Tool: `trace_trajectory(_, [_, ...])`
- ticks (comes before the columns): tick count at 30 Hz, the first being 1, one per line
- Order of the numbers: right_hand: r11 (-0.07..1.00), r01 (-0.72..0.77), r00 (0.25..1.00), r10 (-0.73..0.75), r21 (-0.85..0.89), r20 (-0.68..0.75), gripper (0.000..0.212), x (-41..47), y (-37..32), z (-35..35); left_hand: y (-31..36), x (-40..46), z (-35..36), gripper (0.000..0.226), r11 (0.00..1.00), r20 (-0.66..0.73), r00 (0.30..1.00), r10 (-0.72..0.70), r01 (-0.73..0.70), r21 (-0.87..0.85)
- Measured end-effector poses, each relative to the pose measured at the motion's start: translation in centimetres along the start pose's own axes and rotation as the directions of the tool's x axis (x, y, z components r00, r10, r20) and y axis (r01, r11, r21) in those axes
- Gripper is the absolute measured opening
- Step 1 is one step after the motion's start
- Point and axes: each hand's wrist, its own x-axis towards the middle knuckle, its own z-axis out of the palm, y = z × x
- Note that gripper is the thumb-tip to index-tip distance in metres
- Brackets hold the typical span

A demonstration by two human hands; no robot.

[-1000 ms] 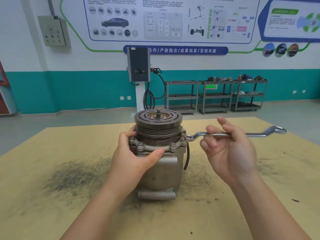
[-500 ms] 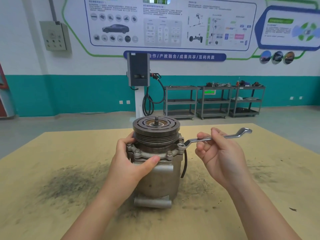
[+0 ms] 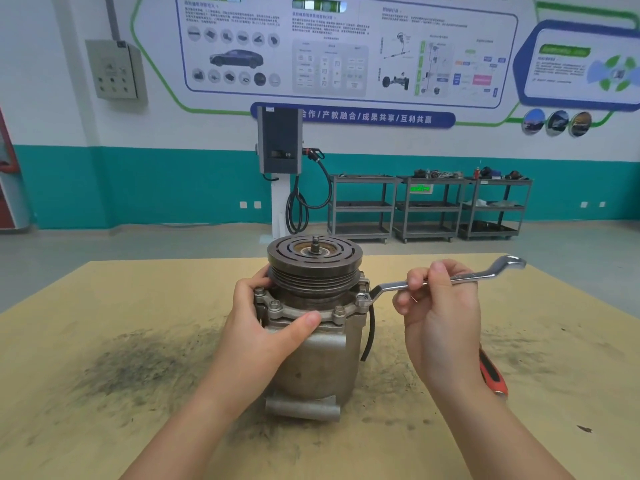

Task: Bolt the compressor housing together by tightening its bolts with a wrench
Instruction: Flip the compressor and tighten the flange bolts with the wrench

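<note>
Hiding behind right hand (image 3: 438,327), red-handled tool (image 3: 493,375), wrench (image 3: 446,280) midsection

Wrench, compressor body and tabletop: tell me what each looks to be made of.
Wrench: bright polished steel, likely chrome-plated, judging by its mirror-like sheen.
Compressor body: dull grey cast metal, probably aluminium, with a matte, stained, slightly rough surface.
Tabletop: tan, flat, matte board, seemingly wood or fibreboard, smeared with dark grime; the exact material is unclear.
</note>
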Motion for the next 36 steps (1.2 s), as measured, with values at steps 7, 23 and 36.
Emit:
trace_trajectory(7, [0.973, 0.232, 0.972, -0.232, -0.007, 0.027, 0.005, -1.9, 0.7, 0.0, 0.1, 0.0, 0.0, 0.074, 1.000, 0.001, 1.000, 0.002, -0.002, -0.022])
trace_trajectory(23, [0.995, -0.034, 0.999, 0.031, 0.097, 0.032, 0.017, -0.1, -0.7, -0.8, 1.2, -4.1, 5.4, 0.058, 0.981, -0.341, 0.920, 0.193, -0.179, 0.072])
trace_trajectory(36, [0.998, -0.050, 0.993, 0.045, 0.045, 0.111, 0.013, 0.9, -0.5, -1.4, 0.0, 0.3, -0.2, 0.128, 1.000, 0.093, 0.996, -0.001, 0.003, -0.018])
